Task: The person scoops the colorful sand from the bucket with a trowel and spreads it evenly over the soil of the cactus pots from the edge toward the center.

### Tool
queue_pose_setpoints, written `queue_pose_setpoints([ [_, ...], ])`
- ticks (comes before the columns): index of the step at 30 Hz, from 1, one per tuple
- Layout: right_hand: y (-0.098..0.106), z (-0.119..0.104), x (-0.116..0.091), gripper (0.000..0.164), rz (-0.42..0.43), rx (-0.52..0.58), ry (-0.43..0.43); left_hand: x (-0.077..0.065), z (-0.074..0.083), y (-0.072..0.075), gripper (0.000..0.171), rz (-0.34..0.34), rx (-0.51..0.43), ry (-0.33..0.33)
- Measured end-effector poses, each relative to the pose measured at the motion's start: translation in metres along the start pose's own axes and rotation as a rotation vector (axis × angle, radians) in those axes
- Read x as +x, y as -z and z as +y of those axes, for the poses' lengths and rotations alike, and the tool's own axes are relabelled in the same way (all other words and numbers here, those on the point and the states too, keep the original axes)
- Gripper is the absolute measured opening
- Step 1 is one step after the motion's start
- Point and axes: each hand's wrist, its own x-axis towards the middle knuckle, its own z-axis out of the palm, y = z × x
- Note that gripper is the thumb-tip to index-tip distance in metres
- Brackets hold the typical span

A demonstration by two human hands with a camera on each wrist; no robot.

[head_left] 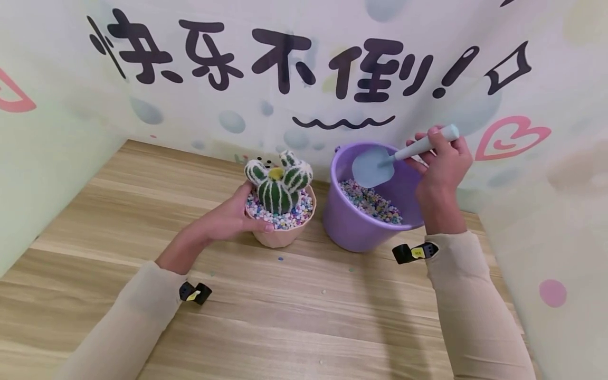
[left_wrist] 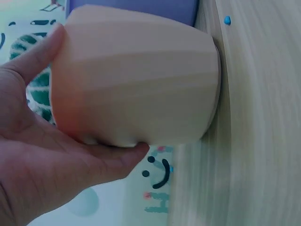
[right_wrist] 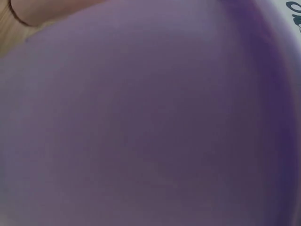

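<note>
My left hand (head_left: pixel 230 215) grips the side of a pale pink flowerpot (head_left: pixel 277 238), thumb at its rim. In the left wrist view the fingers (left_wrist: pixel 113 160) lie along the pot's wall (left_wrist: pixel 136 80). A green and white knitted cactus (head_left: pixel 276 198) stands upright in the pot, ringed by small multicoloured pebbles (head_left: pixel 299 214). My right hand (head_left: pixel 446 163) holds a light blue toy shovel (head_left: pixel 374 168) by its handle. Its blade hangs over the mouth of a purple bucket (head_left: pixel 351 229), with similar pebbles (head_left: pixel 368 203) inside. The bucket's wall (right_wrist: pixel 141 117) fills most of the right wrist view, hiding the right hand there.
Flowerpot and bucket stand side by side on a wood-grain tabletop (head_left: pixel 266 316). A few loose pebbles lie on it, one a blue pebble (head_left: pixel 281 258) in front of the pot. Close behind hangs a printed backdrop (head_left: pixel 190 116) with large black characters.
</note>
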Motion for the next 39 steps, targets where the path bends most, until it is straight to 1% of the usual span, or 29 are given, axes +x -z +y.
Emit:
queue_pose_setpoints([
  [3, 0.000, 0.003, 0.001, 0.014, -0.025, -0.039, 0.020, -0.003, 0.004, -0.005, 0.103, 0.039, 0.002, -0.019],
  [8, 0.000, 0.008, 0.002, 0.017, -0.066, -0.119, 0.065, -0.007, 0.012, -0.014, 0.097, 0.121, 0.067, -0.028],
  [11, -0.001, 0.011, 0.003, 0.015, -0.088, -0.145, 0.097, -0.009, 0.015, -0.019, 0.098, 0.151, 0.098, 0.015],
  [13, -0.002, 0.013, 0.003, 0.013, -0.111, -0.183, 0.135, -0.010, 0.016, -0.021, 0.101, 0.167, 0.119, 0.046],
  [18, -0.002, 0.021, 0.003, 0.009, -0.168, -0.352, 0.239, -0.009, 0.015, -0.030, 0.118, 0.220, 0.194, 0.101],
  [22, -0.002, 0.027, 0.003, 0.010, -0.197, -0.420, 0.273, -0.008, 0.015, -0.035, 0.125, 0.255, 0.237, 0.139],
  [26, -0.003, 0.031, 0.004, 0.011, -0.213, -0.495, 0.284, -0.008, 0.016, -0.038, 0.125, 0.264, 0.253, 0.158],
  [29, -0.003, 0.033, 0.005, 0.014, -0.227, -0.553, 0.263, -0.008, 0.016, -0.037, 0.125, 0.260, 0.249, 0.165],
  [33, -0.002, 0.035, 0.006, 0.017, -0.268, -0.631, 0.246, -0.008, 0.016, -0.036, 0.125, 0.256, 0.244, 0.167],
  [37, -0.003, 0.035, 0.006, 0.021, -0.317, -0.712, 0.267, -0.007, 0.014, -0.034, 0.126, 0.253, 0.242, 0.161],
  [39, -0.003, 0.036, 0.006, 0.020, -0.346, -0.735, 0.272, -0.006, 0.013, -0.032, 0.126, 0.245, 0.233, 0.153],
])
